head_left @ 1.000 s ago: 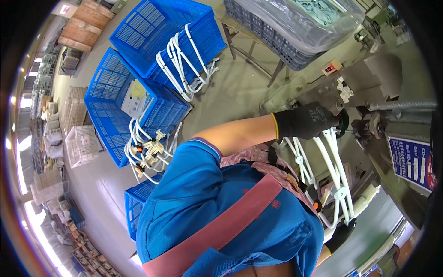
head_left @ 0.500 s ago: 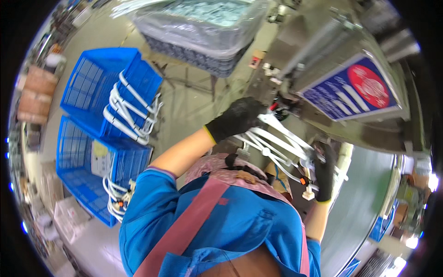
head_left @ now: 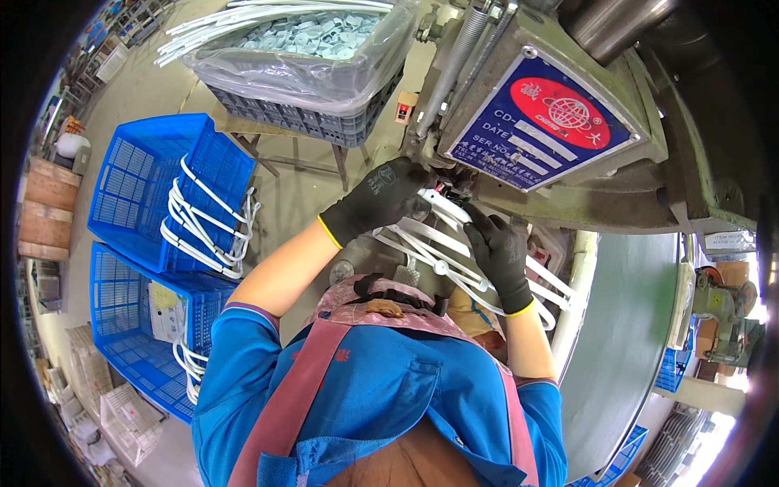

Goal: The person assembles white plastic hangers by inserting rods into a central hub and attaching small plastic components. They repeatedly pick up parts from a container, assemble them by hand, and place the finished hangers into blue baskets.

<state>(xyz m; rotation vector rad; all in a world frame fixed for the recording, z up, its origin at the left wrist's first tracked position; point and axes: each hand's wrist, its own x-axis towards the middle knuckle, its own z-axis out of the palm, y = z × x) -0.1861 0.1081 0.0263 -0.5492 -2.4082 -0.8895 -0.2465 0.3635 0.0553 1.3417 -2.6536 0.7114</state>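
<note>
A white bent-tube frame (head_left: 479, 282) lies slanting across my front, one end up at the machine (head_left: 560, 122). My left hand (head_left: 388, 195), in a black glove, is closed around that end, just below the machine's working part. Farther down the same tubing my right hand (head_left: 497, 253), gloved too, grips with its fingers bent over the upper tube. The thumb and fingertips of both hands are partly hidden. Where the tube end meets the machine is dark and hard to make out.
Two blue crates (head_left: 154, 154) at the left hold more white tube frames (head_left: 207, 219). Beyond stands a grey crate (head_left: 324, 126) lined with plastic, full of small metal pieces, with white rods (head_left: 243, 24) across it. A green-topped table (head_left: 625, 341) is at right.
My right hand has moved left along the frame, from its far end towards the machine. The left hand stays near the machine end. The whole view has shifted, with the machine looming larger.
</note>
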